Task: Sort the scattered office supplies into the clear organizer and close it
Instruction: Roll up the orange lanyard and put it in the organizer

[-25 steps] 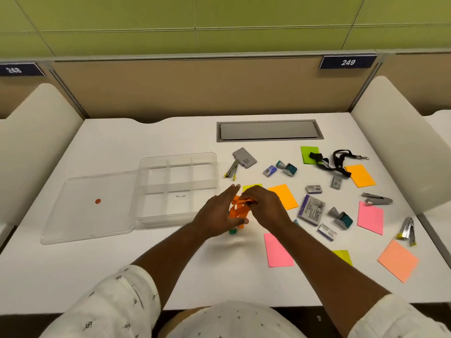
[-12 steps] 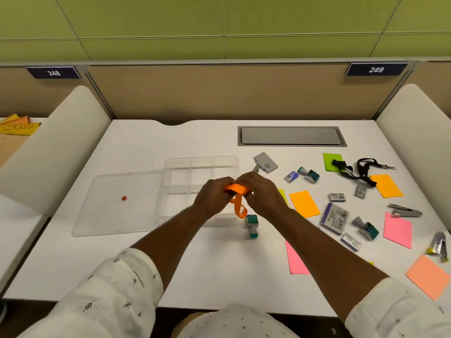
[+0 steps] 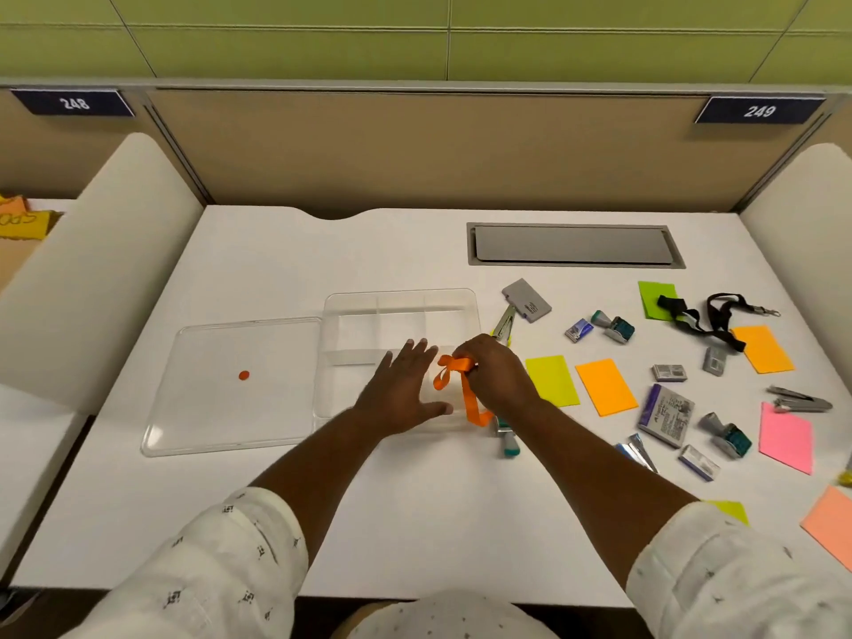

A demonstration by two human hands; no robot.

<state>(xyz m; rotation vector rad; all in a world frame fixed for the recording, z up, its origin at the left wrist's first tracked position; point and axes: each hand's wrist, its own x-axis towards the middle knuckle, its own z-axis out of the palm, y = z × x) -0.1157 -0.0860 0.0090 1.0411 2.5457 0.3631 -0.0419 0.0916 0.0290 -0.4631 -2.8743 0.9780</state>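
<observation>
Orange lanyard [image 3: 454, 368] pinched in my right hand [image 3: 498, 378], above near-right compartment of clear organizer [image 3: 396, 295]. Tail hangs at its near-right corner. I think best: gather tail first, lower all inside walls, then release. My left hand [image 3: 401, 389] open, fingers spread, holding nothing, over organizer's near side.

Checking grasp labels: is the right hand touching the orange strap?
Touching. The head view shows the right hand pinching the orange strap at its loops, with the tail hanging below the fingers.
</observation>
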